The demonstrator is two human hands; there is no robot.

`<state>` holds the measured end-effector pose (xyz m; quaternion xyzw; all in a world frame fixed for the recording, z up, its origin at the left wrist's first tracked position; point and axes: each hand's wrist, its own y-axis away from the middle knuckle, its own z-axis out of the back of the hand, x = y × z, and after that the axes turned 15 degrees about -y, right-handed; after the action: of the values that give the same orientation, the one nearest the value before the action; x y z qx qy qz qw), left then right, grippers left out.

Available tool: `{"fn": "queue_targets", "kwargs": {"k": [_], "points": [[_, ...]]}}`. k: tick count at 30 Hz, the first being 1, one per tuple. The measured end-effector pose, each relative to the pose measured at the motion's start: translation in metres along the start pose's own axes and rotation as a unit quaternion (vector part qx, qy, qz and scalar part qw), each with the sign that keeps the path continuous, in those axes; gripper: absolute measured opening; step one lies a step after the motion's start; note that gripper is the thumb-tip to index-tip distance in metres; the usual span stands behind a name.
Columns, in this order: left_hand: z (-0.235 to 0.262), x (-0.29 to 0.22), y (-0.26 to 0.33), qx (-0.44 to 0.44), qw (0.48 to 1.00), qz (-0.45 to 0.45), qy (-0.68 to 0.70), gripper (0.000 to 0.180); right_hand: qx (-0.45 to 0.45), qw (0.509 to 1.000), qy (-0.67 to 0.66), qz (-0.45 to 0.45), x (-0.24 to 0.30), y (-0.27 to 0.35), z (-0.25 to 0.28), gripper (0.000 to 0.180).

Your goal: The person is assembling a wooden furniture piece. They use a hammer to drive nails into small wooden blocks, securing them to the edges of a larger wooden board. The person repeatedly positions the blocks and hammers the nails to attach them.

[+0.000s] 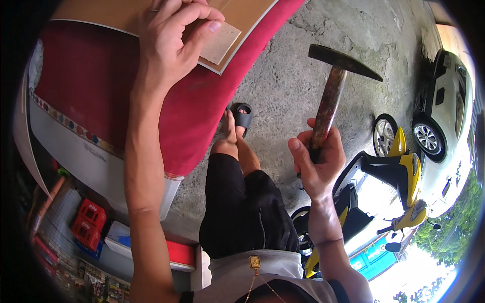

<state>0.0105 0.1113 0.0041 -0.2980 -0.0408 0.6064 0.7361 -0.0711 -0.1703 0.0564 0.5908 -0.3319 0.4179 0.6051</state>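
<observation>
Hammer (333, 87) | right hand (323, 166): fingers wrapped round it | left hand (169, 38): fingers over small tan square (221, 45), grip unclear

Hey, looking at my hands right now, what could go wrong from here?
A stray swing of the hammer in your right hand could catch the bare fingers of your left hand, close to the small tan piece. If the hammer slipped, it might land on the toes showing in your dark sandal.
</observation>
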Motion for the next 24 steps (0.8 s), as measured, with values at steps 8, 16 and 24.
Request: {"fn": "queue_targets", "kwargs": {"k": [8,16,24], "points": [[0.007,-0.013,-0.005,-0.038,0.997,0.014,-0.064,0.007,0.062,0.995,0.029,0.074,0.017,-0.021,-0.006,0.037],[0.000,-0.003,0.000,-0.066,0.998,-0.004,-0.004,0.008,0.162,0.943,0.191,0.219,0.030,-0.045,-0.030,0.053],[0.007,-0.006,0.000,-0.045,0.999,0.014,0.007,0.007,0.180,0.904,0.244,0.301,0.029,-0.050,-0.033,0.057]]}}
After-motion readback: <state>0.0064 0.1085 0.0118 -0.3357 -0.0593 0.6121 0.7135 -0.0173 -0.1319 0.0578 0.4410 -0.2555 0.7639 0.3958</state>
